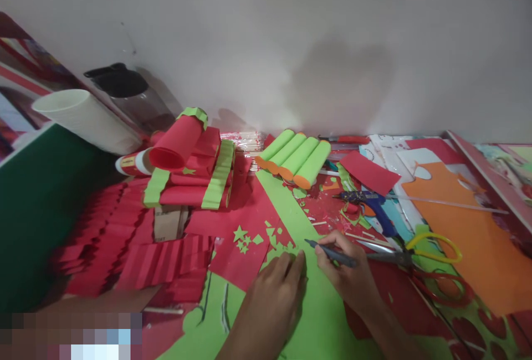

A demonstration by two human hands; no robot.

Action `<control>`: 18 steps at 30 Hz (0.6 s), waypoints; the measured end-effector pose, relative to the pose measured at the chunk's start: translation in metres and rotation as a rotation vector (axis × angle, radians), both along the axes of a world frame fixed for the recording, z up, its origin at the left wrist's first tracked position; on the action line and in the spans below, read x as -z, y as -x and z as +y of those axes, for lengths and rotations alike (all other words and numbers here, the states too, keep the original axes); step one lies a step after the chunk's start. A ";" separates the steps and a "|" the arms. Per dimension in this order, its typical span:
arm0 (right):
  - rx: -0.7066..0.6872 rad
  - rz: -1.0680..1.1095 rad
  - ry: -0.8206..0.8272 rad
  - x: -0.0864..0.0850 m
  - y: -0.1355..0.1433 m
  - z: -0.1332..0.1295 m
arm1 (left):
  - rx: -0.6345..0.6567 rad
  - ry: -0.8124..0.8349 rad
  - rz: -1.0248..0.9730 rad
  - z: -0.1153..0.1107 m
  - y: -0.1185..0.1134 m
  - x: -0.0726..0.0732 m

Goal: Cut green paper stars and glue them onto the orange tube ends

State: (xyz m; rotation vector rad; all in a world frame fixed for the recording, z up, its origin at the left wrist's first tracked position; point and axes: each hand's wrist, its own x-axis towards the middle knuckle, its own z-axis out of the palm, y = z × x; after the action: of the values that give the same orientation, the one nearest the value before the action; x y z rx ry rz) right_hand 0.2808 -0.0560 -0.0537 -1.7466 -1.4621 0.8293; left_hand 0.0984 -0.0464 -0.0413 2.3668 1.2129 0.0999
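Observation:
My right hand (pixel 343 268) grips a dark pen (pixel 338 256), its tip at the green paper (pixel 322 315). Resting on the same paper, my left hand (pixel 276 293) has its fingers lying flat and nothing visible in them. Small green paper stars (pixel 240 233) and scraps lie on red paper (pixel 233 260) just beyond my left hand. Scissors (pixel 401 258) with yellow and red handles are right of my right hand, and a blue glue gun (pixel 372 205) lies behind them.
Red rolls with green strips (pixel 178 144) are stacked at the back left. Green rolls (pixel 297 155) with orange ends lie at the back. Orange paper (pixel 461 227) is right, pleated red paper (pixel 166 260) left. A white cup (pixel 83 119) and a black-lidded container (pixel 128 91) stand back left.

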 end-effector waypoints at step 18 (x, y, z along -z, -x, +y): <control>-0.045 0.091 0.108 -0.002 0.000 0.000 | -0.051 0.087 -0.003 0.003 0.001 -0.003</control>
State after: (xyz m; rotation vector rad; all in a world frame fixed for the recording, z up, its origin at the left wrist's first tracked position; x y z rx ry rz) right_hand 0.2808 -0.0564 -0.0517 -1.7361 -1.4242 1.0143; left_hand 0.0977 -0.0435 -0.0380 2.2612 1.2504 0.0661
